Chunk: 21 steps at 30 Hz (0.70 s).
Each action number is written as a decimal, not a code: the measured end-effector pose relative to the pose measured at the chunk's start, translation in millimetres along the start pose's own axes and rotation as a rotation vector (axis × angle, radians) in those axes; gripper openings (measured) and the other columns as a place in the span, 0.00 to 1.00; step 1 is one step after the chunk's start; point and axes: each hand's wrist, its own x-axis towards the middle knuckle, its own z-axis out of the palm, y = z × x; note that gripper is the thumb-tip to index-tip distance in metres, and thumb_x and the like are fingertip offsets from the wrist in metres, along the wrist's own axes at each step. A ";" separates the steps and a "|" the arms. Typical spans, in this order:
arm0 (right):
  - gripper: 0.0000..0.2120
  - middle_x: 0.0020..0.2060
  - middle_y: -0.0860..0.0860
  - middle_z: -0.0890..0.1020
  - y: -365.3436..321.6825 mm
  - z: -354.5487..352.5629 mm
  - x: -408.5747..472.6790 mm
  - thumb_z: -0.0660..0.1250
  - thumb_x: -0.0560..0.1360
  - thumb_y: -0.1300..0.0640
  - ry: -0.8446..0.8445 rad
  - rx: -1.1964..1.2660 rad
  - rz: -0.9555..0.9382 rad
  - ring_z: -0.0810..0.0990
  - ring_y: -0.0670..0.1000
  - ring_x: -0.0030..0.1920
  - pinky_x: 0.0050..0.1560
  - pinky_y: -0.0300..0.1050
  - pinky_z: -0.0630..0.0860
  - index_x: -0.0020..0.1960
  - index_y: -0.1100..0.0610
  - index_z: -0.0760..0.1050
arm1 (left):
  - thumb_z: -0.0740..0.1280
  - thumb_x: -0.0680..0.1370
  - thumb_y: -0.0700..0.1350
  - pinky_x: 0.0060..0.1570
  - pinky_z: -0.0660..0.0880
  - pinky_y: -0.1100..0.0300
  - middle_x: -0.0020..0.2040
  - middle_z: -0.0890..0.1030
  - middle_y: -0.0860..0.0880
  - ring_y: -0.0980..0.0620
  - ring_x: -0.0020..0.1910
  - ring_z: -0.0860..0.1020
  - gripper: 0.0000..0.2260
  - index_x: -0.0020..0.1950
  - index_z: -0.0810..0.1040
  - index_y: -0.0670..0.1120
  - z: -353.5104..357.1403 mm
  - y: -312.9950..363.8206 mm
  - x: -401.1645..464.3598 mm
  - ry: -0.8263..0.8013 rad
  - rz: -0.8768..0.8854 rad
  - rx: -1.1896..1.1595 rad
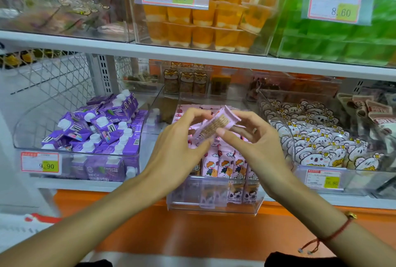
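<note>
Hands meet above the clear bin (214, 206): left hand (182, 138) and right hand (255, 138) both pinch a pink snack packet (216, 125) held tilted between them, seemingly clear of the packets (225, 163) stacked below.

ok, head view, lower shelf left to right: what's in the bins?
Purple drink cartons → pink cartoon packets, left hand and right hand holding one pink packet above them → white koala packets → brown packets.
</note>
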 end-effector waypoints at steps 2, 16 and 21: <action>0.14 0.45 0.44 0.84 -0.9 3.2 -1.8 0.75 0.68 0.64 0.022 0.012 -0.051 0.83 0.42 0.48 0.43 0.32 0.78 0.48 0.50 0.79 | 0.73 0.73 0.46 0.54 0.75 0.62 0.55 0.78 0.62 0.62 0.57 0.76 0.17 0.58 0.73 0.57 1.5 1.2 -0.8 0.039 0.022 0.012; 0.11 0.52 0.44 0.83 -7.3 -0.9 -2.2 0.67 0.75 0.65 -0.108 -0.039 -0.061 0.80 0.42 0.54 0.50 0.31 0.75 0.54 0.52 0.78 | 0.68 0.76 0.37 0.55 0.74 0.70 0.59 0.79 0.62 0.64 0.59 0.77 0.20 0.63 0.74 0.57 -12.7 4.9 8.4 -0.051 -0.082 -0.319; 0.11 0.49 0.47 0.83 -9.3 1.3 -1.6 0.64 0.78 0.57 -0.179 -0.082 0.073 0.82 0.45 0.49 0.48 0.35 0.78 0.58 0.47 0.77 | 0.68 0.77 0.46 0.44 0.80 0.64 0.48 0.86 0.51 0.56 0.48 0.84 0.18 0.66 0.75 0.48 -17.3 11.6 12.9 -0.017 -0.425 -0.579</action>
